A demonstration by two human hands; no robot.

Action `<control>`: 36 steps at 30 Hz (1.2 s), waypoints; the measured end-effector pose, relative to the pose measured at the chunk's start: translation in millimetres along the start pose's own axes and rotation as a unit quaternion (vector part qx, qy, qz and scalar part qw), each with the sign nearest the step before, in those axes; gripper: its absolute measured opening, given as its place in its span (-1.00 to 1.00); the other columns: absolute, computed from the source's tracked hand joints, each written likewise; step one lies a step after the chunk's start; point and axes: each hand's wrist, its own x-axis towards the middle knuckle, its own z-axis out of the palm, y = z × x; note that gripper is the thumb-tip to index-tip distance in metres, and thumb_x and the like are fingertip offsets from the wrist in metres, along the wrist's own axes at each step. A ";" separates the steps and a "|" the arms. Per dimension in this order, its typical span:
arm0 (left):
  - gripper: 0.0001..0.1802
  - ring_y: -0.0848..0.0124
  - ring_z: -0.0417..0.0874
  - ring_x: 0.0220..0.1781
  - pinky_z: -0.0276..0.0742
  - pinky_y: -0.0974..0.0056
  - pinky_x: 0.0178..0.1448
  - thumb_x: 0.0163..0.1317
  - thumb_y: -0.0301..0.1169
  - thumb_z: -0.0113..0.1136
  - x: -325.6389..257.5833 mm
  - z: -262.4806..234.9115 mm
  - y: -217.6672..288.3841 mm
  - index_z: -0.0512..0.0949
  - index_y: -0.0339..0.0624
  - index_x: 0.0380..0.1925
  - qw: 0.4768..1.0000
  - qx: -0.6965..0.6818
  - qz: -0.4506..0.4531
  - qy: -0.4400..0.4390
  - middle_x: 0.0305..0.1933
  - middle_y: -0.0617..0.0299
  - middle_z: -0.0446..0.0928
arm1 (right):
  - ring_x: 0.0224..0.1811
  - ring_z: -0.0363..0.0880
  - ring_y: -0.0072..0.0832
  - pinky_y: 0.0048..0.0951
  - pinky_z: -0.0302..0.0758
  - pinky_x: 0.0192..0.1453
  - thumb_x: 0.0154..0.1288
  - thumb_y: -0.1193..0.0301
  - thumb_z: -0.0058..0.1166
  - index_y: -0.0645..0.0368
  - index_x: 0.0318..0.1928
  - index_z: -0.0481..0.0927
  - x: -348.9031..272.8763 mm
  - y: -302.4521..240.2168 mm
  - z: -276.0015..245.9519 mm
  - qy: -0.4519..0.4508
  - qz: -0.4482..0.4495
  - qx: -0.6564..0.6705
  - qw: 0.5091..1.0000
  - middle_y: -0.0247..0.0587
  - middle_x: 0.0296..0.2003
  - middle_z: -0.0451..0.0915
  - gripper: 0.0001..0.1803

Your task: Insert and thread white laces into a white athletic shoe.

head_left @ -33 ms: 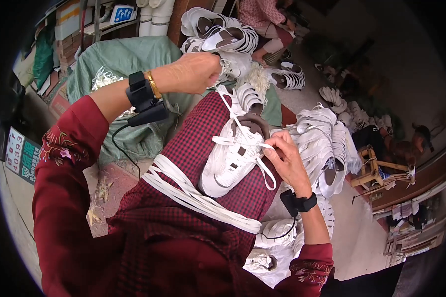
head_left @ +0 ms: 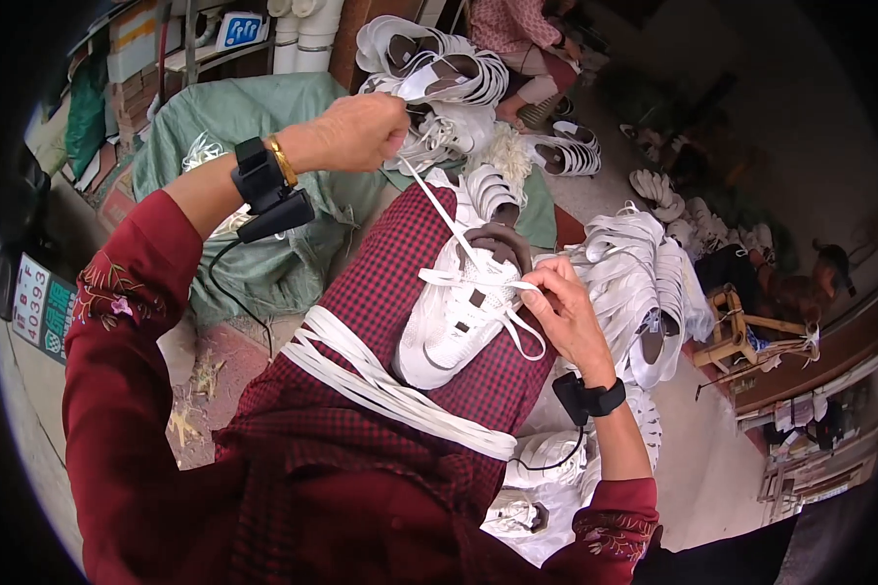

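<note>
Checked cloth (head_left: pixel 361 268) bears the shoe (head_left: pixel 444 336); left hand (head_left: pixel 363 133), clenched on lace (head_left: pixel 429 193), has shifted leftward; right hand (head_left: pixel 568 314) still pinches lace.

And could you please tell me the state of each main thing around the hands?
Shoe, resting on the lap, toe toward the body
Shoelace, one length straight, another looped
Left hand, closed on the shoelace
Right hand, pinching the shoelace
Lace bundle, draped across the lap
Shoes on the right, piled together
Green sacking, creased
</note>
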 end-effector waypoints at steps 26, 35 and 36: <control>-0.79 0.06 0.61 0.00 0.46 0.15 0.18 0.40 -0.49 0.08 -37.9 81.2 79.8 0.58 -0.33 -0.05 0.935 -0.322 0.044 0.141 -0.07 -0.02 0.59 | -0.21 0.42 -0.32 -0.34 0.47 -0.14 0.08 0.60 0.22 0.08 -0.18 0.71 -38.1 -28.6 20.9 0.039 -0.118 -0.284 0.951 -0.28 -0.31 0.37 -0.73; -0.71 0.14 0.50 0.13 0.33 0.20 0.31 0.46 -0.36 -0.05 -23.2 94.1 96.3 0.52 -0.39 -0.10 0.932 -0.345 0.076 0.083 0.05 0.01 0.47 | -0.07 0.45 -0.19 -0.19 0.46 -0.15 0.10 0.51 0.17 0.21 -0.40 0.52 -40.0 -12.8 48.8 0.032 -0.163 -0.182 0.969 -0.15 -0.22 0.39 -0.92; -0.71 0.14 0.50 0.13 0.33 0.19 0.32 0.46 -0.35 -0.04 -21.3 96.1 97.3 0.52 -0.39 -0.10 0.931 -0.349 0.072 0.076 0.06 0.00 0.47 | -0.07 0.45 -0.19 -0.19 0.46 -0.15 0.10 0.51 0.17 0.21 -0.40 0.52 -45.2 -11.8 52.9 0.032 -0.157 -0.181 0.970 -0.15 -0.22 0.39 -0.92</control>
